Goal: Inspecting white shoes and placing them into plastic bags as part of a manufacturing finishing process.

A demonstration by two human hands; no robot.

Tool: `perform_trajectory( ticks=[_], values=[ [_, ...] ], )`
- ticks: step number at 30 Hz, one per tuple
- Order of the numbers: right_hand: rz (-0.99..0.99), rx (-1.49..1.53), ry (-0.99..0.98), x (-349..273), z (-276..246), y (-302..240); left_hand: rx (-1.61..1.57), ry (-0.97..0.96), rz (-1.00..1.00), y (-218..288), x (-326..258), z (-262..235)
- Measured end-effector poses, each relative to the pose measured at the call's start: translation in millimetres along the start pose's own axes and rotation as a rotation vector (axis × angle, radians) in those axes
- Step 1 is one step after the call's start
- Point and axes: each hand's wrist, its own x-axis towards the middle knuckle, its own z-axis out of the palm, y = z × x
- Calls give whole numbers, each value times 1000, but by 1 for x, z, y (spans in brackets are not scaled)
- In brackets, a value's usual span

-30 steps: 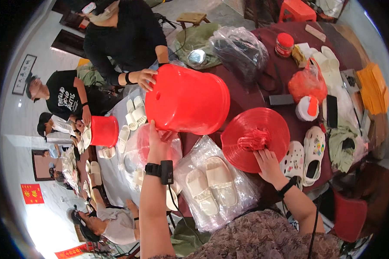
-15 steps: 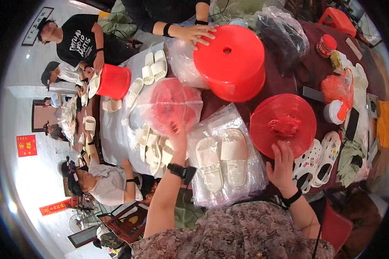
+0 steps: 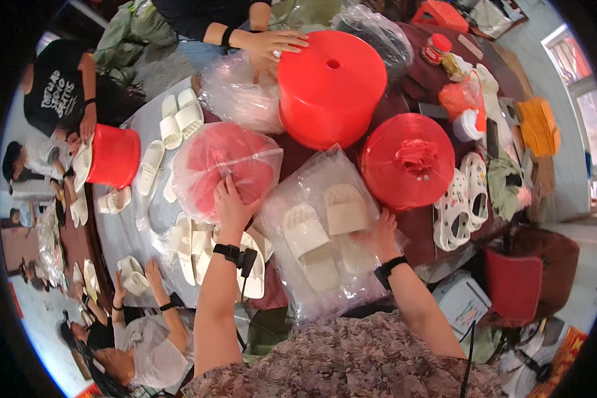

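At the far left, a co-worker's hand (image 3: pixel 87 125) is beside a red tub-shaped stool (image 3: pixel 115 156) lying on its side. Next come loose white slippers (image 3: pixel 181 119), strewn in pairs and heaps over a grey sheet (image 3: pixel 123 240).

Near the middle, the person's left hand (image 3: pixel 232 204) touches the near side of a round red bundle (image 3: pixel 229 166) in cloudy clear plastic; its fingers lie bent against the wrapping below the bundle's centre. Whether they pinch the film or merely rest on it, I cannot tell.

Just right of that hand lies a flat clear bag (image 3: pixel 288 295) with two white slippers showing side by side, toes pointing toward the person's far side or nearly so. Beyond it stands a big upright red stool (image 3: pixel 331 99), another person's hand (image 3: pixel 272 45) at its left edge.

The right hand (image 3: pixel 380 237) is at the bag's right edge, beside the right-hand slipper; its grip is unclear through the glare. Just beyond its fingertips sits a red plastic roll (image 3: pixel 408 161), and farther right, decorated white clogs (image 3: pixel 452 212).
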Motion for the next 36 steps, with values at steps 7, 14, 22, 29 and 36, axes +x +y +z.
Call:
perform_trajectory(
  ticks=[7, 14, 22, 29, 36],
  values=[
    [273, 180, -265, -11, 2, -14, 177, -126, 140, -35, 1, 6],
    [-30, 446, -167, -41, 35, 3, 280, -169, 115, -21, 11, 14],
    [-8, 1004, -53, -118, -5, 41, 123, -124, 119, -18, 10, -2],
    [217, 959, 109, -201, -54, 140, -14, -253, 18, -13, 31, -38],
    [247, 1320, 370, -226, -83, 181, -295, -354, -5, 46, 9, -65]
  ],
)
